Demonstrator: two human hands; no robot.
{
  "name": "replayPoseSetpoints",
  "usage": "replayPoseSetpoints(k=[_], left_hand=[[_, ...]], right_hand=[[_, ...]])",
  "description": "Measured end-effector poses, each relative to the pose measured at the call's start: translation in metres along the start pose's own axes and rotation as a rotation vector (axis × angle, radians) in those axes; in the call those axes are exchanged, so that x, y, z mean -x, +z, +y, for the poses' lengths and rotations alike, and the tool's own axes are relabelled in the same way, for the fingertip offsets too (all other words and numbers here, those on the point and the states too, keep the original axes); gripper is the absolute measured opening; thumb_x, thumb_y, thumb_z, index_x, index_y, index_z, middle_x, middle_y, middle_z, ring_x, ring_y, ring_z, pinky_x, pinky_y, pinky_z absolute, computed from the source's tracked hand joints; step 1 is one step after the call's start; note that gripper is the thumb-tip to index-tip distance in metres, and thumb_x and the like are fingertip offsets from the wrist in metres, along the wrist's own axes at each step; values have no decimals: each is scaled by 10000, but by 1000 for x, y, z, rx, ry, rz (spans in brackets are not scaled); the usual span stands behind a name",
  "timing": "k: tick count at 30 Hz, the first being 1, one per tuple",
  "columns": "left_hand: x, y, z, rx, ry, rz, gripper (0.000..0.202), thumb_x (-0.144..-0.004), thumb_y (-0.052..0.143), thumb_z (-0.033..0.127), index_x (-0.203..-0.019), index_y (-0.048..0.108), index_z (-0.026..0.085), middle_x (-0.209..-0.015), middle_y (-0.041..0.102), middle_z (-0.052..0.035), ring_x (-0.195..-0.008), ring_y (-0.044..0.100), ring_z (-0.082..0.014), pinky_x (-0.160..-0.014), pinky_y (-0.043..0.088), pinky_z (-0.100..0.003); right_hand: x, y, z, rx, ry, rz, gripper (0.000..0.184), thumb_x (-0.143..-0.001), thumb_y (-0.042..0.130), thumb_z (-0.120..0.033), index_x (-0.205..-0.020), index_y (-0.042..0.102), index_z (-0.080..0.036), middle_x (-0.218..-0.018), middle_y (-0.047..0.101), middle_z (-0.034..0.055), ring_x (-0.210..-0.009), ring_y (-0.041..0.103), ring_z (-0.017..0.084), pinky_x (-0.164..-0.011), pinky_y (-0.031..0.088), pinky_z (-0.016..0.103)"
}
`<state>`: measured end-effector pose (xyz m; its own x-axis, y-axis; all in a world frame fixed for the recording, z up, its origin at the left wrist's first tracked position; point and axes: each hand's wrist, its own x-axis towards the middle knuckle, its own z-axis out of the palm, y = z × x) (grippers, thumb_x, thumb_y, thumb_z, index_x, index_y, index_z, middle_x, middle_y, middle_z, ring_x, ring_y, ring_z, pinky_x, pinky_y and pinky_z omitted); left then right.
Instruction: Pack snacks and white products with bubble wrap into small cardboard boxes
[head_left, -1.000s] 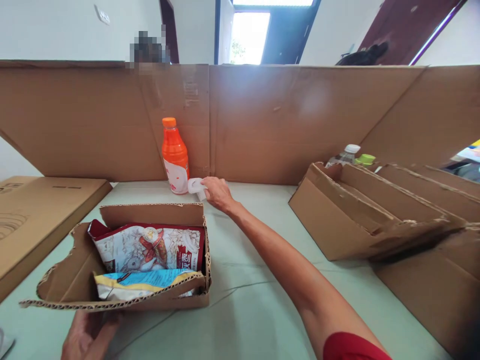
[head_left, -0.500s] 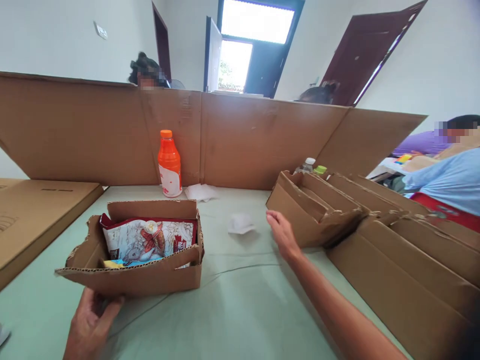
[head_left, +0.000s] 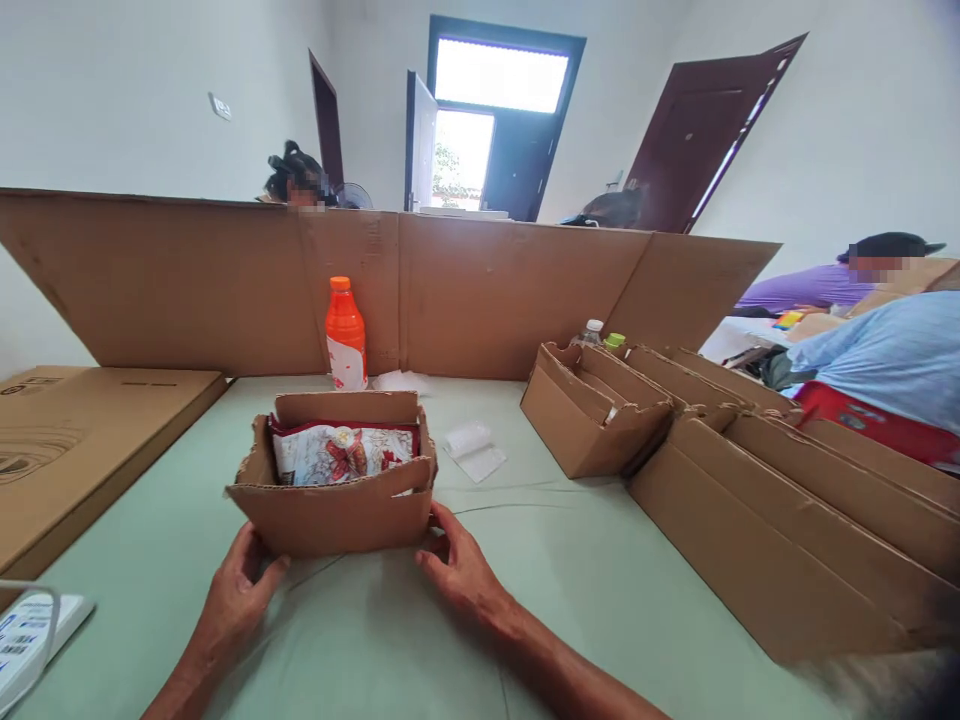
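Note:
A small open cardboard box (head_left: 337, 520) stands on the pale green tabletop in front of me. Inside it lies a printed food packet (head_left: 345, 452) with a dark red edge. My left hand (head_left: 244, 580) grips the lower left corner, its fingers partly hidden behind the cardboard. At the lower right corner is my right hand (head_left: 461, 570), fingers curled around the side and thumb at the front. A crumpled white tissue (head_left: 476, 452) rests on the table just right of the box.
An orange bottle (head_left: 346, 335) stands by the upright cardboard screen (head_left: 480, 295). Several open cardboard boxes (head_left: 750, 520) line the right side, with bottle caps showing behind. A flat carton (head_left: 97, 430) and a white packet (head_left: 37, 640) lie left. People sit beyond the screen and at right.
My right hand has come left from beside the right-hand boxes to the small box's right corner. The box has turned slightly and now sits squarer to me. The view has shifted.

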<state>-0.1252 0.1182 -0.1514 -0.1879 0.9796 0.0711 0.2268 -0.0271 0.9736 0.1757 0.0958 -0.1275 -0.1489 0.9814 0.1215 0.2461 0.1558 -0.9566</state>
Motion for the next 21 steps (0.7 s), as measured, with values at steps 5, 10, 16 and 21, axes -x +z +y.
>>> replayPoseSetpoints(k=[5,10,16,21], left_hand=[[6,5,-2,82,42,-197,596,-680,742,467,-1170,585,167,-1162,723,-164,-1132,689,-312,-979,552,-401],[9,10,-4,-15,90,-199,500,-738,723,474,-1125,640,170,-1115,742,-139,-1054,705,-293,-931,561,-391],[-19,26,23,-182,6,-68,592,-675,677,585,-1086,641,160,-1014,756,-125,-954,712,-307,-861,559,-410],[-40,40,24,-198,-50,59,620,-696,596,593,-1121,642,144,-1074,737,-144,-988,698,-311,-830,559,-412]], right_hand=[[41,-20,7,64,40,68,711,-757,567,-204,-1457,461,-264,-1444,563,94,-1300,550,310,-1022,505,492],[46,-28,5,42,46,53,685,-790,549,-199,-1466,449,-248,-1444,561,108,-1290,564,298,-1005,524,468],[-21,-37,7,102,-56,-13,679,-767,538,-154,-1443,489,-194,-1360,643,107,-1152,657,258,-920,574,408],[-48,-90,13,571,-155,98,390,-872,529,-181,-1233,674,-208,-1372,645,98,-1276,590,243,-1094,463,443]])
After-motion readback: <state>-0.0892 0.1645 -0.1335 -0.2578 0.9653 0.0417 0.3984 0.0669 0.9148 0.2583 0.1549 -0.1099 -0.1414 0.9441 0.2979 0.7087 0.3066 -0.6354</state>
